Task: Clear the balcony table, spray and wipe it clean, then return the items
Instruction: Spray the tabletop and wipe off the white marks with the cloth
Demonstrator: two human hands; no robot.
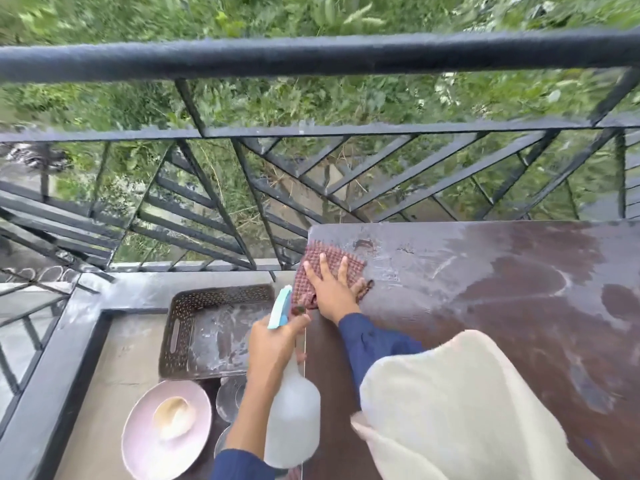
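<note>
Right hand (332, 289) flat on the checked red cloth (313, 252) at the bench's far left corner; the wet top runs off toward 3 o'clock.

Its fingers are straight and spread, pressing the cloth down without gripping it, fingertips pointing to 12 o'clock at the railing (311, 57). The bench (502, 271) shows streaks and wet patches from 3 to 5 o'clock of this hand, so the next stroke probably sweeps that way along the far edge. The left hand (273, 344), at 7 o'clock of the right, is wrapped round the neck of the spray bottle (294, 420), nozzle up, just off the bench's left edge. A perforated basket (180, 306) and a pink plate (138, 431) wait on the floor at 8 o'clock.
</note>
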